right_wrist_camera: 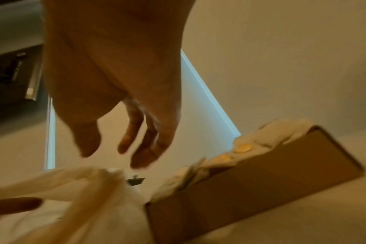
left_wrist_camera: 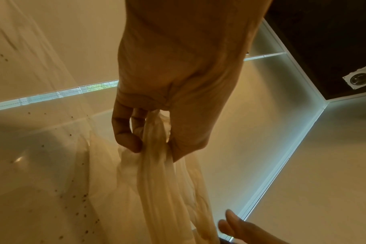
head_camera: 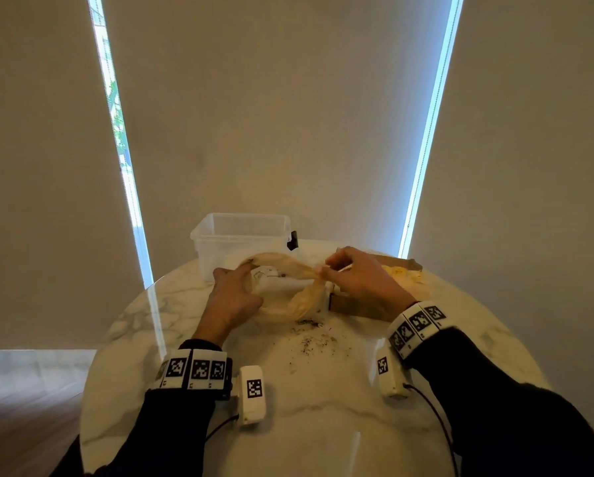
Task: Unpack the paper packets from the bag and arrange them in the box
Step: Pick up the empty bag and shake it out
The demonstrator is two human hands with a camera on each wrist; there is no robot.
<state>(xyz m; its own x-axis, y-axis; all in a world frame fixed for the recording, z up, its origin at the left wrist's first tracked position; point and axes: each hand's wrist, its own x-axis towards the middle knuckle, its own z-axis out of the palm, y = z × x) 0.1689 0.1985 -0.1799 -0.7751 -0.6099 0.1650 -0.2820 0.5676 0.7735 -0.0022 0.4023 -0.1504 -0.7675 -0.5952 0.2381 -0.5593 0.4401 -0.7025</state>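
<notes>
The left hand [head_camera: 235, 297] grips one handle of the thin plastic bag [head_camera: 288, 287]: in the left wrist view its fingers [left_wrist_camera: 125, 132] and thumb curl round the bunched film, which runs from them as a taut twisted band toward the other hand. The bag's mouth lies between the two hands, its long axis running left to right, so the coming move, I judge, turns on spreading that mouth wide enough to reach in. A white paper packet [head_camera: 266, 275] with dark print shows through the opening, just right of the left fingers and nearer to them than to the right hand.

The right hand [head_camera: 361, 277], seen from the head, pinches the opposite handle at its fingertips, wrist raised. The right wrist view is blurred and shows the fingers [right_wrist_camera: 136, 132] loosely extended above the film, so the pinch looks light at best.

Just beyond and right of the right fingers stands the cardboard box [head_camera: 367, 304], already holding pale packets. The clear plastic tub [head_camera: 242, 235] sits beyond the left fingers. Dark crumbs [head_camera: 314, 340] lie on the marble table [head_camera: 323, 425], nearer the wrists.
</notes>
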